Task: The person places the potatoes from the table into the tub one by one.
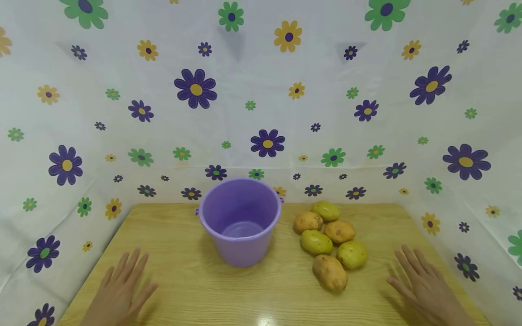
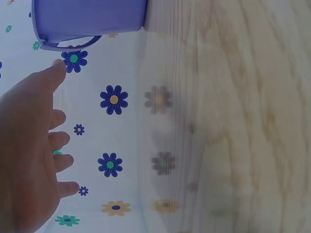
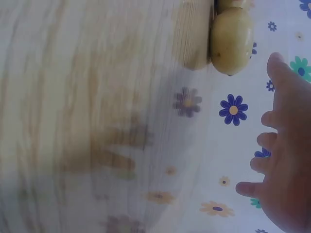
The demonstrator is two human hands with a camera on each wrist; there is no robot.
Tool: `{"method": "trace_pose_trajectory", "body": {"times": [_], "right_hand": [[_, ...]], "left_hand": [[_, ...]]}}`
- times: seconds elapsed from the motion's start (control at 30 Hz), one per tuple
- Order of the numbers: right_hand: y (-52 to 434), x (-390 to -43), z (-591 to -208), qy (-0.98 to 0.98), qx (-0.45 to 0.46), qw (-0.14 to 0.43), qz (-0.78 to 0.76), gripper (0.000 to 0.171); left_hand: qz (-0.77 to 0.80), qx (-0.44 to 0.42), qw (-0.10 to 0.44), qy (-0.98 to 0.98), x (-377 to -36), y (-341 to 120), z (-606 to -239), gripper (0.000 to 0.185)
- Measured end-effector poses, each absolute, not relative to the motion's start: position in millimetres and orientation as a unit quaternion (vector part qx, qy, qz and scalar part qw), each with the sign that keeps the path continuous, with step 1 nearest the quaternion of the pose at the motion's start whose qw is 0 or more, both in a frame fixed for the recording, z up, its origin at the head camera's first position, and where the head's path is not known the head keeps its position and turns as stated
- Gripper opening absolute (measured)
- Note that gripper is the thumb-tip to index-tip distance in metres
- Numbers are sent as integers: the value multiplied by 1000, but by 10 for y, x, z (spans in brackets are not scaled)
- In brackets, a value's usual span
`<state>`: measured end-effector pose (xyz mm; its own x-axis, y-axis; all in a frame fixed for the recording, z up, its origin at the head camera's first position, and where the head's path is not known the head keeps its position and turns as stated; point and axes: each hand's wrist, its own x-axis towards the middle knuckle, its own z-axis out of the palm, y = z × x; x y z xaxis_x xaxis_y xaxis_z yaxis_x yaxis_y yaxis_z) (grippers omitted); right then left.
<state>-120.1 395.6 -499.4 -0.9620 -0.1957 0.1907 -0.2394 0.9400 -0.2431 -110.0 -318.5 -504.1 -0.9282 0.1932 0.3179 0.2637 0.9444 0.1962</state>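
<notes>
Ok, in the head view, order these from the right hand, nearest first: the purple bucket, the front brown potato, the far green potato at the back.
1. Front brown potato, just left of the right hand, at the near end of the pile.
2. Far green potato, at the pile's back.
3. Purple bucket, mid-table, left of the pile.

Bucket mid-table, fruit to its right, 1 hand at each near corner.

The purple plastic bucket (image 1: pixel 240 220) stands upright on the wooden table (image 1: pixel 183 280), toward the back. Just right of it lie 6 yellow-brown mangoes (image 1: pixel 328 243), clustered and touching. The left hand (image 1: pixel 118 292) lies flat at the near left, the right hand (image 1: pixel 424 285) at the near right, beside the nearest fruit. Flowered white sheeting (image 1: pixel 261 90) rises behind and at both sides.
</notes>
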Motion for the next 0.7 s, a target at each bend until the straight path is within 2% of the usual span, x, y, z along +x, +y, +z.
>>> {"method": "trace_pose_trajectory", "body": {"times": [0.27, 0.33, 0.43, 0.53, 0.63, 0.7], "right_hand": [[3843, -1177, -4927, -979, 90, 87, 161, 76], [3783, -1167, -4904, -978, 78, 87, 175, 73], [3674, -1148, -4858, -975, 57, 81, 198, 69], [3539, -1131, -4803, -976, 28, 48, 213, 70], [3397, -1118, -4769, -975, 8, 23, 222, 74], [3305, -1100, -4763, -973, 5, 27, 227, 73]], "left_hand": [[-205, -167, 223, -938, -1165, -3060, -5073, 71], [-237, -161, 214, -934, -1171, -2986, -5044, 69], [-291, -121, 167, -934, -1165, -2836, -4975, 68], [-340, -77, 133, -928, -1158, -2674, -4904, 66], [-381, -53, 145, -912, -1163, -2531, -4847, 61], [-409, -42, 159, -898, -1169, -2442, -4796, 57]]}}
